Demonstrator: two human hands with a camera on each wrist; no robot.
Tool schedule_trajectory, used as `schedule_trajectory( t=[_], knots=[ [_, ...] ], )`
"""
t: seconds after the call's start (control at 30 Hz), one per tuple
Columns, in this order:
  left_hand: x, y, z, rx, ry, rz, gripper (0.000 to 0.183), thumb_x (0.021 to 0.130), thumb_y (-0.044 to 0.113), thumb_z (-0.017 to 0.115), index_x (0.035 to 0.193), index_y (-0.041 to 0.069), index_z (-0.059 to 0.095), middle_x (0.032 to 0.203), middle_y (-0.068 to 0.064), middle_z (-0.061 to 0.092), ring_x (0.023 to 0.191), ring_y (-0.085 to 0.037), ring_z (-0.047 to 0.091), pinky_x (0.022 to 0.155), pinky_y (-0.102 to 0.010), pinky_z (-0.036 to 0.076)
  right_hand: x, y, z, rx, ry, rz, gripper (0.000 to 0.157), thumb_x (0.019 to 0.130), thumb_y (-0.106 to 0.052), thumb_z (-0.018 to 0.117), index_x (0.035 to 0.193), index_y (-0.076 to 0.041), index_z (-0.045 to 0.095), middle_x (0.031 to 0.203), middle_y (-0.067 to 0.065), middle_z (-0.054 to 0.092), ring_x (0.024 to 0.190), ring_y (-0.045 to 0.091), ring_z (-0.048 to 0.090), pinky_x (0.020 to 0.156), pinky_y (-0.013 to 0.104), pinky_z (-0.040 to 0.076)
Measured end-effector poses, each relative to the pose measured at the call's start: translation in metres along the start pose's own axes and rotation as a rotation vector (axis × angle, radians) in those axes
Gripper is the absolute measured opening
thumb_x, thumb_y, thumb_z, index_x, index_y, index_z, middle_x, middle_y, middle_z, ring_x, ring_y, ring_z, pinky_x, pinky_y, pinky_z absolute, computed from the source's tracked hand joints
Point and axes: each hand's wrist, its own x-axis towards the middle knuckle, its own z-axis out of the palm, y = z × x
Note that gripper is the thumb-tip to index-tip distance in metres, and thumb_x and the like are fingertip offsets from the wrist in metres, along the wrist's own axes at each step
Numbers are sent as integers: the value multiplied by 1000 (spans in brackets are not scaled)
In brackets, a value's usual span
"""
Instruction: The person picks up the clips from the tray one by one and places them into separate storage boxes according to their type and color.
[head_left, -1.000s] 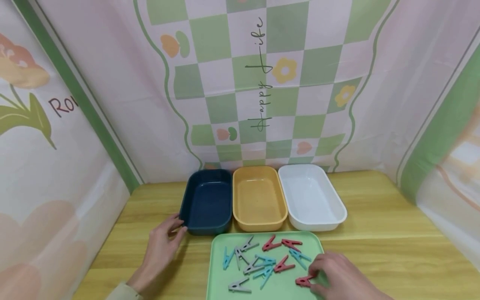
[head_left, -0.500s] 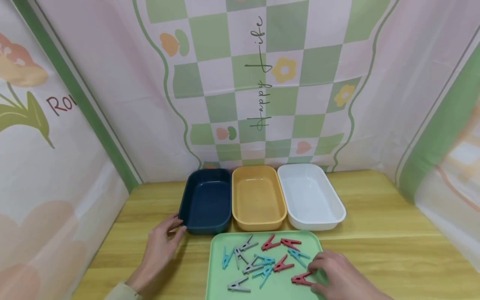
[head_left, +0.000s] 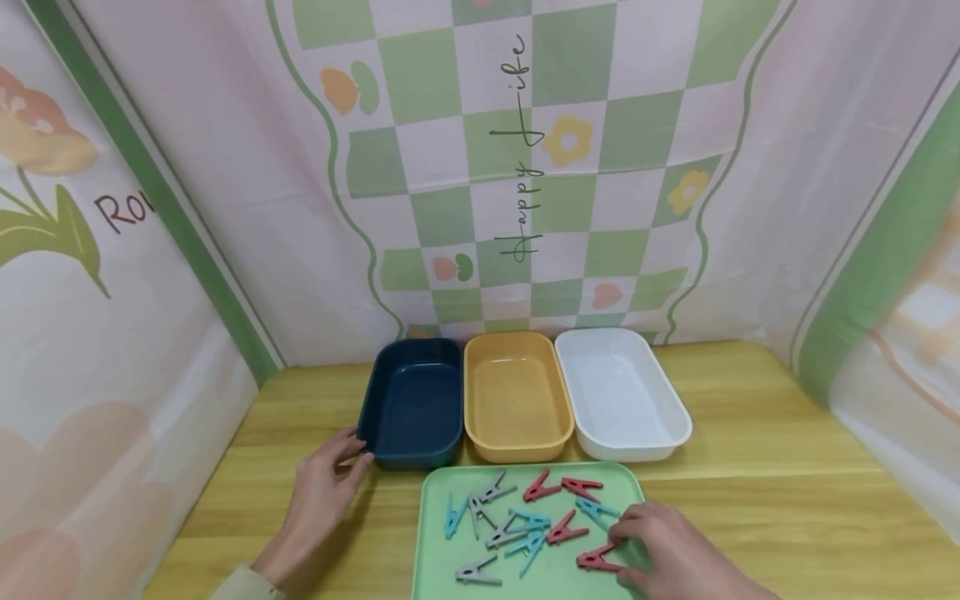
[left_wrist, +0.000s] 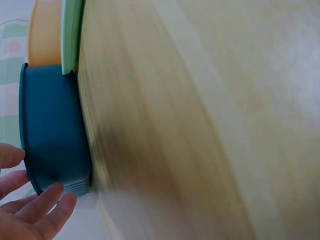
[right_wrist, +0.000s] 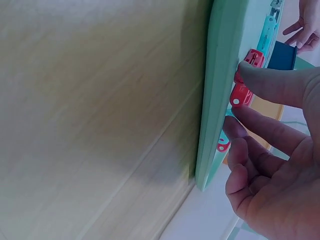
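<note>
While our right hand holds a red V-shaped plastic clothespin in a pinching grip toward three o'clock on the pale-green rectangular plastic tray, our left hand, loosely spread, touches the navy rectangular plastic bin at its seven o'clock corner.

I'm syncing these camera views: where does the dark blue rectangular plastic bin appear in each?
Head: the dark blue rectangular plastic bin sits left of centre, below mid-height.
Left wrist: the bin stands at the left side.
Right wrist: the bin shows small, toward the upper right, partly hidden.
Shared landmark: the left hand, by the bin in all three.
</note>
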Motion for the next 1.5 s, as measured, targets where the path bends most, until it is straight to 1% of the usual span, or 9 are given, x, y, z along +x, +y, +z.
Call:
schedule_trajectory(
  t=[0.27, 0.5, 0.67, 0.87, 1.03, 1.13, 1.23, 1.37, 1.5],
  knots=[
    [0, 0, 0, -3, 5, -7, 22, 84, 4, 72, 105, 0, 67, 129, -14, 56, 98, -20, 66, 72, -19, 57, 0, 3, 3, -59, 71, -87, 29, 69, -38, 82, 92, -23, 72, 90, -16, 56, 83, 9, 54, 71, 37, 53],
    [0, -1, 1, 8, 7, -9, 22, 84, 6, 72, 105, 1, 67, 130, -13, 56, 97, -18, 66, 72, -19, 57, 0, 3, 0, 71, 7, -5, 32, 72, -47, 79, 96, -27, 71, 97, -17, 59, 91, 13, 56, 78, 42, 54],
    [0, -3, 1, -2, 9, -3, 22, 84, 5, 72, 105, 0, 67, 129, -14, 57, 97, -19, 66, 72, -19, 57, -1, 3, -2, 175, 5, -10, 34, 75, -51, 75, 100, -29, 70, 96, -20, 62, 90, 8, 58, 76, 33, 55],
    [0, -2, 1, -5, 9, -1, 22, 84, 5, 72, 105, 0, 67, 129, -14, 56, 96, -20, 66, 71, -19, 57, -2, 3, -2, 239, 57, -37, 29, 76, -52, 74, 99, -33, 70, 95, -20, 63, 85, 4, 56, 71, 26, 53],
    [0, -1, 1, -7, 14, 0, 22, 83, 4, 72, 104, 1, 67, 129, -15, 57, 96, -19, 66, 70, -18, 57, -4, 1, -4, 305, 120, -47, 29, 77, -45, 76, 101, -29, 72, 92, -15, 65, 75, 6, 52, 60, 21, 46],
    [0, -2, 1, -9, 17, 0, 22, 83, 4, 73, 104, 1, 67, 128, -15, 57, 95, -19, 66, 70, -18, 57, -6, -1, -6, 360, 138, -4, 32, 76, -42, 78, 102, -26, 72, 80, -8, 63, 64, 6, 48, 51, 21, 43],
    [0, -2, 1, -14, 17, -4, 22, 83, 4, 73, 105, 1, 67, 129, -14, 57, 96, -19, 66, 70, -18, 57, -5, -3, -9, 416, 138, 65, 36, 73, -40, 80, 103, -23, 72, 67, -1, 54, 56, 8, 43, 45, 23, 39],
    [0, -1, 1, -18, 12, -14, 22, 83, 4, 73, 104, 2, 67, 129, -14, 57, 96, -19, 66, 71, -19, 57, -5, -6, -14, 443, 142, 131, 38, 71, -40, 81, 103, -21, 72, 63, 1, 48, 55, 10, 43, 45, 24, 37],
    [0, -2, 1, -12, 11, -9, 23, 83, 5, 73, 105, 2, 67, 129, -13, 57, 96, -18, 66, 71, -19, 57, -5, -7, -15, 439, 187, 133, 35, 71, -39, 82, 100, -21, 73, 61, 1, 47, 54, 9, 42, 45, 23, 36]
  ],
)
